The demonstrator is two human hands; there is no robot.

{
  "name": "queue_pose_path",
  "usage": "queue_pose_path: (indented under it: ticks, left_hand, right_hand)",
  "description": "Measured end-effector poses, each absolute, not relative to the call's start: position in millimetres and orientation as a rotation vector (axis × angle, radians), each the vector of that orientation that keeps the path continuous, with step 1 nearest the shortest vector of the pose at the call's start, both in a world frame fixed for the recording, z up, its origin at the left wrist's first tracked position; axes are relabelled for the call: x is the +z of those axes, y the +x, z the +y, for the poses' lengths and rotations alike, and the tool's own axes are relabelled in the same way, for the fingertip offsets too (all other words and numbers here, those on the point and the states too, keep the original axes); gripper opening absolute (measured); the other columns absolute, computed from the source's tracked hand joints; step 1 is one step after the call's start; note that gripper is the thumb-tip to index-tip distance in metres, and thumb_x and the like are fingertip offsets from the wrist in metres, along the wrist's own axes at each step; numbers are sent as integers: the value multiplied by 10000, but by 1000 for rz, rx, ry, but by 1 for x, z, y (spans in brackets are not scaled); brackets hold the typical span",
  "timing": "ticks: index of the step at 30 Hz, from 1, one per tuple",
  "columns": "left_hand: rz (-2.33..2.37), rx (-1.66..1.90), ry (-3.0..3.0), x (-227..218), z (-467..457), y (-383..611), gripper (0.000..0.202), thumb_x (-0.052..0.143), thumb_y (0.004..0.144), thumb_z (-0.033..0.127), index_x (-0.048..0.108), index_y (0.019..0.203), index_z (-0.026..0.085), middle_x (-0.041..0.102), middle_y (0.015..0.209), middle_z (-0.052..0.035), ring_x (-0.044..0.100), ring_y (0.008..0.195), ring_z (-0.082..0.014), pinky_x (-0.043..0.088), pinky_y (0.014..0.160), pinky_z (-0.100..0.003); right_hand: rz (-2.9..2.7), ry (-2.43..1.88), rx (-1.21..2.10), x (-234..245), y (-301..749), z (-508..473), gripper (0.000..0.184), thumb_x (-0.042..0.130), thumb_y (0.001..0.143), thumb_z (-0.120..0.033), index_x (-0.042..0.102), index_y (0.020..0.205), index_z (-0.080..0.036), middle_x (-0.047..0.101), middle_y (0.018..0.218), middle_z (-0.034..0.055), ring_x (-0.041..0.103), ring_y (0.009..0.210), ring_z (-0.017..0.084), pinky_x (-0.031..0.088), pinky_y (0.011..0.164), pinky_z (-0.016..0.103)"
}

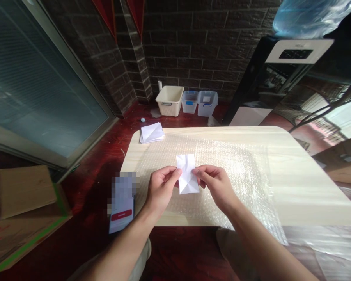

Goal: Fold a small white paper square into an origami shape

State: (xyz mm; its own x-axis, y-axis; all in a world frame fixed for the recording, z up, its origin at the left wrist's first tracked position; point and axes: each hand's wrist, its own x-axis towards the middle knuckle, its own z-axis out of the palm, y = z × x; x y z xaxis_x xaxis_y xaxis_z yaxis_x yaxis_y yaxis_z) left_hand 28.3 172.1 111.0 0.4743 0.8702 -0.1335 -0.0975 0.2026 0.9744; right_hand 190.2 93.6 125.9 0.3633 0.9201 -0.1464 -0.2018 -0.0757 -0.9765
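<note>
A small folded sheet of white paper (187, 180), creased along several lines, is held upright between my two hands over the table. My left hand (163, 185) pinches its left edge, thumb on the near face and fingers behind. On the opposite edge, my right hand (215, 183) grips it in the same way. Beneath the hands, a sheet of clear bubble wrap (236, 168) covers much of the pale wooden table (292, 156). A stack of white paper (152, 132) lies at the table's far left corner.
A phone (122, 207), partly blurred out, is by the table's left edge. An open cardboard box (26, 195) stands on the floor at left. Beyond the table are a cream basket (169, 102), two clear bins (207, 104) and a water dispenser (260, 78). Bubble wrap overhangs the near edge.
</note>
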Motion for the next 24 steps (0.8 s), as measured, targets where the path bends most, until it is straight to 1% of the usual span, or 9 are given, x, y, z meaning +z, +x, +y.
queue_pose_path:
  ticks: [3, 8, 15, 19, 24]
  left_hand:
    - [843, 790, 1199, 109, 175, 28, 317, 779, 879, 482, 779, 805, 174, 679, 724, -24, 606, 680, -168, 495, 628, -259]
    - [868, 796, 1222, 109, 177, 26, 302, 805, 857, 453, 761, 768, 168, 642, 687, -12, 572, 648, -149, 466, 598, -242]
    - [853, 804, 1269, 114, 175, 26, 311, 758, 904, 452, 760, 779, 168, 653, 688, -23, 581, 639, -151, 479, 602, -249]
    - [847, 790, 1252, 116, 176, 26, 292, 749, 907, 450, 796, 826, 174, 679, 712, -34, 607, 660, -167, 500, 599, -256]
    - [838, 796, 1299, 112, 179, 23, 278, 752, 916, 451, 825, 870, 186, 683, 714, -29, 598, 660, -164, 497, 621, -262]
  right_hand:
    - [-739, -1315, 1085, 127, 191, 95, 297, 808, 831, -418, 747, 639, -200, 603, 590, 4, 452, 580, 137, 326, 580, 313]
    - [-744, -1323, 1088, 129, 189, 98, 312, 804, 839, -424, 738, 636, -197, 606, 591, 3, 453, 581, 135, 336, 590, 316]
    - [-742, -1332, 1083, 127, 188, 98, 295, 808, 834, -436, 764, 673, -192, 601, 595, 2, 453, 571, 132, 337, 571, 305]
    - [-716, -1364, 1070, 125, 187, 101, 294, 821, 816, -449, 768, 698, -185, 602, 600, 3, 456, 571, 133, 326, 557, 297]
    - [-705, -1358, 1078, 124, 184, 106, 300, 844, 808, -465, 772, 732, -184, 601, 606, -4, 466, 575, 128, 332, 562, 291]
